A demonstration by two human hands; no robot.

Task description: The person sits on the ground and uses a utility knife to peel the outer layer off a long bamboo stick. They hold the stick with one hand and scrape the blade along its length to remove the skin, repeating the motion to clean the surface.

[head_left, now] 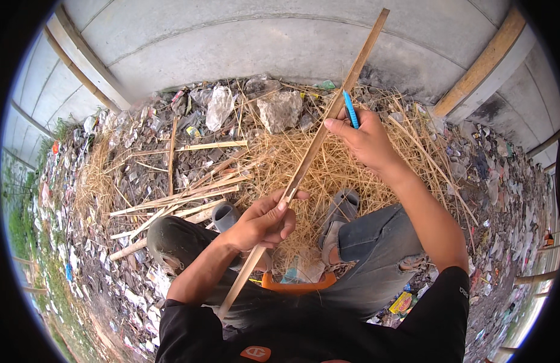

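While left hand (263, 222) grips the strip (310, 156) and right hand (369, 142) the blue tool (350, 109) (likely a cutter), best make strokes shallow, outward.

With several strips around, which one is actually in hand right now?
The long strip slanting across the middle of the view: the left hand grips it, while the other strips lie on the ground at left.

Black shirt (431, 327), torn jeans (379, 239), seemingly grey slip-ons (345, 203)
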